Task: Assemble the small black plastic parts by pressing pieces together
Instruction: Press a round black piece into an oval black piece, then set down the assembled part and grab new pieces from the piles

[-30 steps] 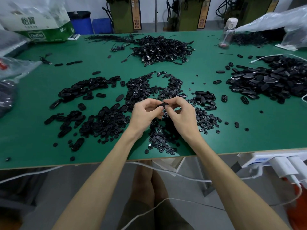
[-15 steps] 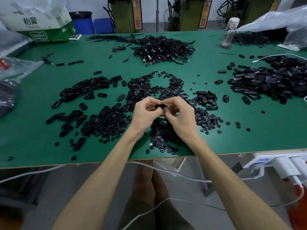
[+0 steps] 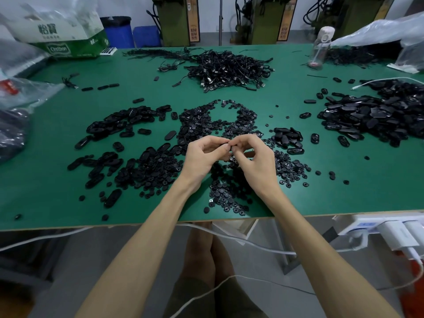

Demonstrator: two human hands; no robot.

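Observation:
My left hand (image 3: 204, 157) and my right hand (image 3: 254, 161) meet fingertip to fingertip above the green table (image 3: 46, 191), near its front edge. Both pinch one small black plastic part (image 3: 230, 154), which the fingers mostly hide. Beneath the hands spreads a heap of small round black pieces (image 3: 224, 196). Left of the hands lie oval black shells (image 3: 119, 125) in loose clusters. A smaller group of oval shells (image 3: 286, 138) sits just right of the hands.
A big pile of black oval parts (image 3: 376, 115) fills the right side. Black cables (image 3: 229, 67) are heaped at the back centre. A clear bottle (image 3: 320, 49) stands at the back right, a green-white carton (image 3: 64, 40) and plastic bags (image 3: 20, 92) on the left. A white power strip (image 3: 385, 228) hangs below the front edge.
Both hands stay together over the round pieces and have closed in more tightly, so the pinched part shows less than before.

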